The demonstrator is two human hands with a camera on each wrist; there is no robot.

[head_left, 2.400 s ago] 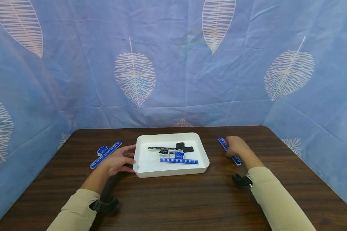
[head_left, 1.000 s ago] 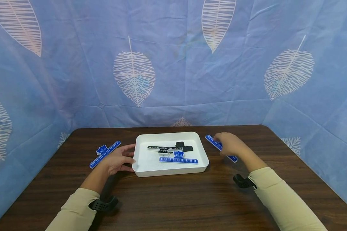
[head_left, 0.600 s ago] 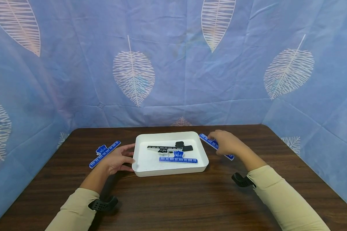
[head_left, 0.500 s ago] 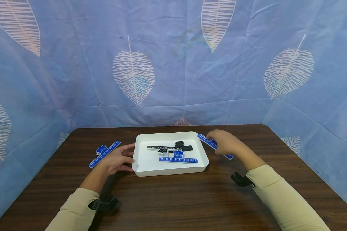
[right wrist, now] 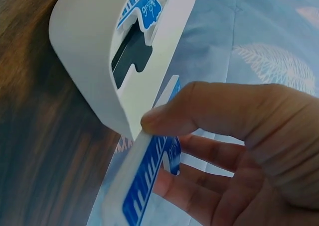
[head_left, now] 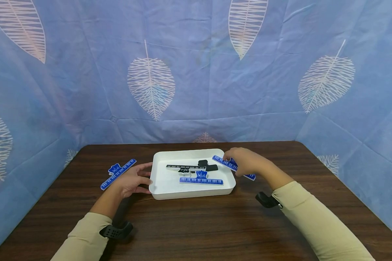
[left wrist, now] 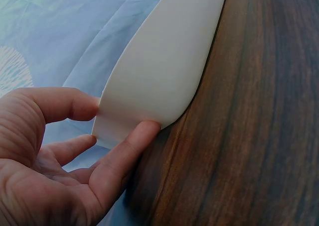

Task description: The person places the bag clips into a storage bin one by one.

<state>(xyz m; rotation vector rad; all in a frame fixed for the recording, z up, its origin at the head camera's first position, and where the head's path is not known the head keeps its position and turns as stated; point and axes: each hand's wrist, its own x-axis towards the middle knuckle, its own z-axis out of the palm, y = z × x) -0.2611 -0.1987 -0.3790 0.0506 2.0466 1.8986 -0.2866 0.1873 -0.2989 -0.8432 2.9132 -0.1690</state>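
My right hand (head_left: 245, 161) pinches a blue sheet-music clip (head_left: 220, 160) with a piano-key pattern, seen close up in the right wrist view. The thumb (right wrist: 167, 119) presses on one side of it; other fingers lie behind. The clip's far end is over the right rim of a white tray (head_left: 163, 194). My left hand (head_left: 134, 181) touches the tray's left end with spread fingertips, against the outer wall (left wrist: 154, 76) in the left wrist view. Inside the tray lie another blue clip (head_left: 201, 181), a black-and-white clip (head_left: 186, 167) and a black clip (head_left: 212, 168).
A further blue clip (head_left: 119, 174) lies on the dark wooden table (head_left: 196, 224), left of my left hand. Blue leaf-patterned cloth (head_left: 196, 90) stands behind and beside the table.
My right hand has carried the blue clip from the table on the right leftward to the tray's right rim. My left hand and the tray have stayed in place.
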